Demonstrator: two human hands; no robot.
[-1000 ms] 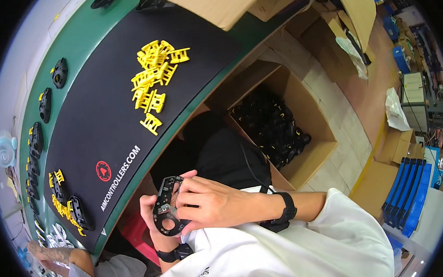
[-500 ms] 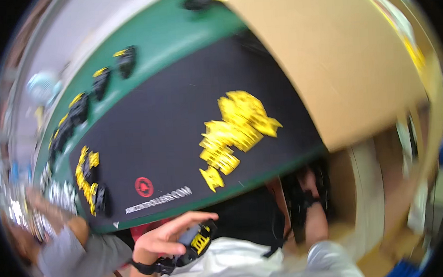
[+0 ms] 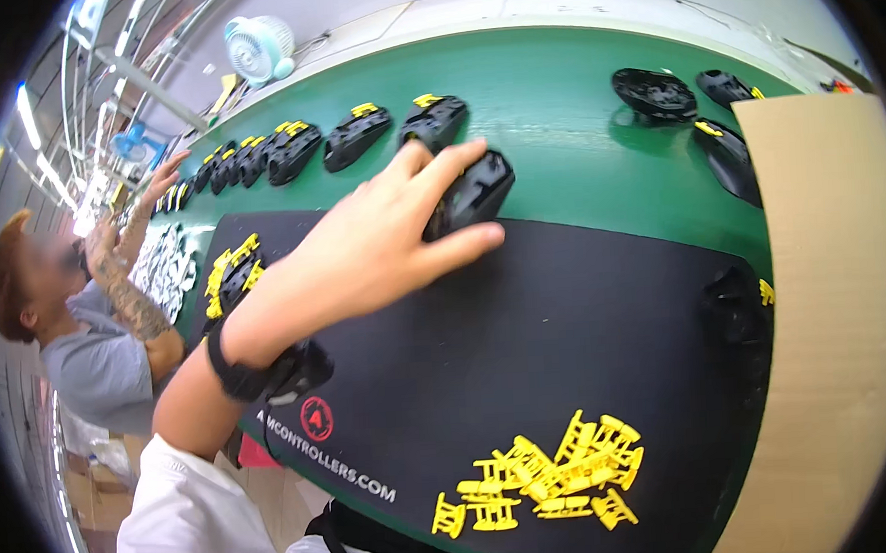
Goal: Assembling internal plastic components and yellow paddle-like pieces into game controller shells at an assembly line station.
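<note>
My left hand (image 3: 380, 220), palm down, reaches from the lower left over the table. Its fingers and thumb are around a black mouse shell (image 3: 474, 193), at the mat's far edge. Just beyond stands another black mouse shell (image 3: 437, 122) with a yellow plastic piece on top, partly behind my fingers. It ends a row of similar black shells (image 3: 294, 152) running left along the green table. On the black mat (image 3: 566, 320), a pile of yellow plastic clips (image 3: 563, 470) lies near the front edge. My right hand is out of view.
A large cardboard sheet (image 3: 837, 336) covers the right side. More black shells (image 3: 654, 95) lie at the far right, one on the mat beside the cardboard. A co-worker (image 3: 105, 324) sits at the left by small pale parts (image 3: 167, 276). A fan (image 3: 259, 48) stands behind.
The view has swung round. My left hand has gone from near my lap out to the far mat edge, with a black mouse shell in it.
</note>
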